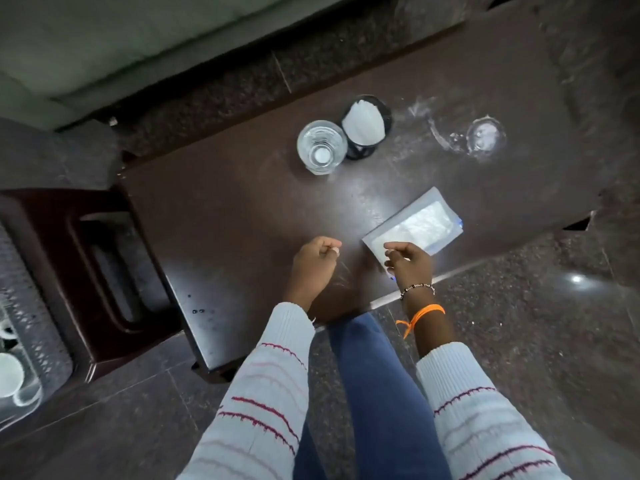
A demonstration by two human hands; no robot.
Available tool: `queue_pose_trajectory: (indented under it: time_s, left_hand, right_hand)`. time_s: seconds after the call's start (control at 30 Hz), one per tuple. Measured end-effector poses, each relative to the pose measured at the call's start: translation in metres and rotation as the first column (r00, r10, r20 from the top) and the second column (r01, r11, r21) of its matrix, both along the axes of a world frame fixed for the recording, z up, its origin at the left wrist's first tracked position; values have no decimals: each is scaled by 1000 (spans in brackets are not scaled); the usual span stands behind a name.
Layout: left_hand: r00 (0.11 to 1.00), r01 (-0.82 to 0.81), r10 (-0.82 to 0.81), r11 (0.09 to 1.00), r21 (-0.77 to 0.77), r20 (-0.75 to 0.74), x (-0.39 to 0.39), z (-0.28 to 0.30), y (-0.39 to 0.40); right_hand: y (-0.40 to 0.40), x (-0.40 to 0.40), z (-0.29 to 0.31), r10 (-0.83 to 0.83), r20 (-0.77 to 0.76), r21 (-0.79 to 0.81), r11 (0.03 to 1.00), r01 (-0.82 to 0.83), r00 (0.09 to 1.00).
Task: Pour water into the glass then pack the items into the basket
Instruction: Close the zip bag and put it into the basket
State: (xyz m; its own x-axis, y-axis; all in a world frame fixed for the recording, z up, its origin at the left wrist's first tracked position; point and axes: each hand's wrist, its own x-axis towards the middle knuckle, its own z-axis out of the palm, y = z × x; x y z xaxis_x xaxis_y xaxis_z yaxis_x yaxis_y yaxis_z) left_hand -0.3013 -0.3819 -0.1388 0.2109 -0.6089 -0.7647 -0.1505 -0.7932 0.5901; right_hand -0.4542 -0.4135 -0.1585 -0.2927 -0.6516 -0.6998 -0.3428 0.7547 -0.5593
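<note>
Both loosely curled and holding nothing, the left hand (317, 252) and right hand (408, 259) hover at lower centre, apparently poised over the flat clear plastic packet (420, 225), while the round clear drinking glass (486, 135) stands upper right.

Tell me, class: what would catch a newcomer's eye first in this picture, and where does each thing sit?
First, the two loosely curled hands, left and right, hovering over the near edge of the dark brown wooden table. Under the right hand lies a flat, pale, clear-fronted packet. Farther back stand a clear water bottle with a white cap and, touching it on the right, a black holder of white napkins.
</note>
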Motion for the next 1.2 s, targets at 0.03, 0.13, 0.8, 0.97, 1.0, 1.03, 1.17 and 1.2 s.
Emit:
queue_pose_trajectory:
  time_s: [0.03,0.13,0.8,0.97,1.0,1.03,1.17,1.2]
  left_hand:
    - [999,42,-42,999,13,10,-8,-3,-6]
    - [980,190,-193,980,55,53,-30,-12,-20]
    - [980,167,-177,980,106,93,-39,-27,-22]
    - [997,-71,71,993,92,6,-17,-16,-14]
    - [989,-143,146,985,96,-29,-10,-13,-11]
    - [973,-215,222,971,105,-66,-3,-9,-6]
    - [838,-470,487,873,130,-246,32,7,23]
    - [804,-514,522,851,109,-286,41,12,32]
  right_hand:
    - [0,-10,-6,-57,-25,12,998,57,998]
    - [-1,-35,-22,-205,-134,31,977,210,970]
    - [-43,-35,-64,-588,180,287,798,530,788]
    - [-25,-20,-33,-320,460,252,942,224,828]
    - [-19,-16,-25,-237,517,256,960,115,822]
    - [-14,-11,-20,-139,559,256,967,-10,817]
    - [-5,14,0,211,578,259,869,-422,788]
    - [-3,23,5,261,574,261,840,-475,777]
